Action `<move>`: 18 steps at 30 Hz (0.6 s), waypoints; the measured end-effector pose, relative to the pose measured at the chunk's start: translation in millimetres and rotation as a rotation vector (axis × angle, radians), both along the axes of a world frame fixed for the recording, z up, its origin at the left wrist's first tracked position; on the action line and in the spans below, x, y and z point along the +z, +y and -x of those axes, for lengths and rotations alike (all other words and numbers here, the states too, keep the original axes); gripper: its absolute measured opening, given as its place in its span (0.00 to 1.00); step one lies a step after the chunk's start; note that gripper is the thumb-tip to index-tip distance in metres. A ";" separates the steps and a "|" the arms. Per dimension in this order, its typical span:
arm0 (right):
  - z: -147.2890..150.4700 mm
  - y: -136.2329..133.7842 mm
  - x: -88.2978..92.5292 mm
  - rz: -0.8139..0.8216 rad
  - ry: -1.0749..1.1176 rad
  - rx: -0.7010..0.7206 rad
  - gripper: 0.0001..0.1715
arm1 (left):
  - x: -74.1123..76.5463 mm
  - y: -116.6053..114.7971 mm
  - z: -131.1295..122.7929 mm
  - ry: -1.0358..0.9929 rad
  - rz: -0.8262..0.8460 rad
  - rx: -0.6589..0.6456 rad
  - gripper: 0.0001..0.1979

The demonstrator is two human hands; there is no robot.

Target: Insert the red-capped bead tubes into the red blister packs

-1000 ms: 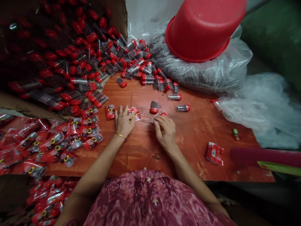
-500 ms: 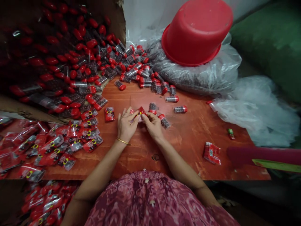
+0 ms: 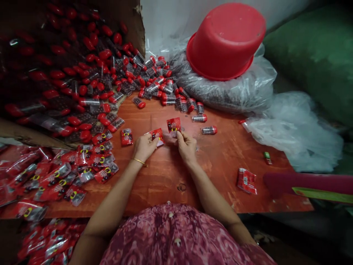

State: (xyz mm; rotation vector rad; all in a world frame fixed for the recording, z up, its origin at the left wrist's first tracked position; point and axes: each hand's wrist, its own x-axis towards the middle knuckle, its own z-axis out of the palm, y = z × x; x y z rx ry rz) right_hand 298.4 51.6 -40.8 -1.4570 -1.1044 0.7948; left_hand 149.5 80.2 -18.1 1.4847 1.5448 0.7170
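Left grip (image 3: 145,148): one red packet (image 3: 157,135) is pinched, near centre, nine o'clock.
Right grip (image 3: 187,145): another packet (image 3: 173,124) is pinched, centre, twelve o'clock.
Seemingly filled packets (image 3: 84,156): piled toward eight-thirty.
Loose tubes (image 3: 93,84): left unbagged, toward ten.

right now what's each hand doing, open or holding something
Left hand: closed, pinching a red printed packet.
Right hand: closed, pinching a second red packet by its near edge.
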 end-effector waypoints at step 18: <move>4.3 -37.6 8.0 -0.023 0.139 0.073 0.14 | 17.4 -27.5 -8.1 -0.437 0.116 -0.052 0.24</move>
